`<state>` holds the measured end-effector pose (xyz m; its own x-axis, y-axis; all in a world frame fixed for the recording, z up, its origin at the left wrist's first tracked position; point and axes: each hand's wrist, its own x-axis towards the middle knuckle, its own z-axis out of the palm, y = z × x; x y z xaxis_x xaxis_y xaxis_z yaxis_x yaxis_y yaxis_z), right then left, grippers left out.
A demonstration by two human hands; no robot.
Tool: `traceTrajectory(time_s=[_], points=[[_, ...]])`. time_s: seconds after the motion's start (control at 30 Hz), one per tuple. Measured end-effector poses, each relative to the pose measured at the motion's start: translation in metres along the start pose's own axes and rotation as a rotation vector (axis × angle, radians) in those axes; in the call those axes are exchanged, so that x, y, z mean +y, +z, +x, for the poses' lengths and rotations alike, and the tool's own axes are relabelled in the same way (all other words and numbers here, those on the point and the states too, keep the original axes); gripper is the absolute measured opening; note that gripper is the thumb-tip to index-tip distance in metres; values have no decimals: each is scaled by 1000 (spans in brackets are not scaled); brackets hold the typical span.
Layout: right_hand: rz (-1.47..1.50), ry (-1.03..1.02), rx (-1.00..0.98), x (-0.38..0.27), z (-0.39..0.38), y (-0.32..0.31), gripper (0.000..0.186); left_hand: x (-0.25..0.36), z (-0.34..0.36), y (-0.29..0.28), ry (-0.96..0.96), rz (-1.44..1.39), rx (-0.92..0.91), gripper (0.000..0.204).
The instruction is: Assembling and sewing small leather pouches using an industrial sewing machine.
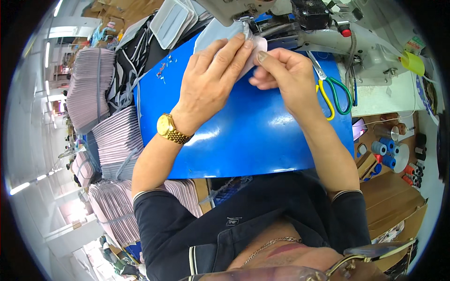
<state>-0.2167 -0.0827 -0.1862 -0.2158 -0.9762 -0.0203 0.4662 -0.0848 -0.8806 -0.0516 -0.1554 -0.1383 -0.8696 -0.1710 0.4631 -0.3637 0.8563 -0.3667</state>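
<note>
1. At far left I see bundles of pink-and-grey layered pieces, tied with grey strips and stacked beside the work surface. Shallow white trays lean near the top, next to a heap of dark and pale strips.

2. On the left of the blue work surface lie a few coloured thread scraps.

3. The left hand, with a gold watch at its wrist, lies flat, its fingers stretched forward and near one another, pressing down on the cloth.

4. That cloth is pale blue with a pinkish-white part at its right side. It sits at the far end of the blue surface, reaching under the head of the sewing machine.

5. The right hand is curled at the cloth's right edge, thumb close against the forefinger; I cannot tell whether it pinches the edge or a thread.

6. To my eye, the step in hand is placing and steadying the cloth at the needle. The next move seems to call for level pressure from the left fingers and a true edge on the right.

7. Right of that hand, scissors with green and yellow handles rest near the machine; farther right are thread spools.
</note>
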Motion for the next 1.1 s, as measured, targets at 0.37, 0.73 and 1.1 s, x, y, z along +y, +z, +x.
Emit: traceTrajectory(time_s=[0.37,0.73,1.1], points=[[-384,-27,-41,35,9,7,37,5,18,-17,93,128,-53,31],[-111,188,-182,65,23,-3,46,16,13,5,-176,-312,-6,27],[159,153,-232,65,34,0,43,23,17,31,-332,-211,116,22]])
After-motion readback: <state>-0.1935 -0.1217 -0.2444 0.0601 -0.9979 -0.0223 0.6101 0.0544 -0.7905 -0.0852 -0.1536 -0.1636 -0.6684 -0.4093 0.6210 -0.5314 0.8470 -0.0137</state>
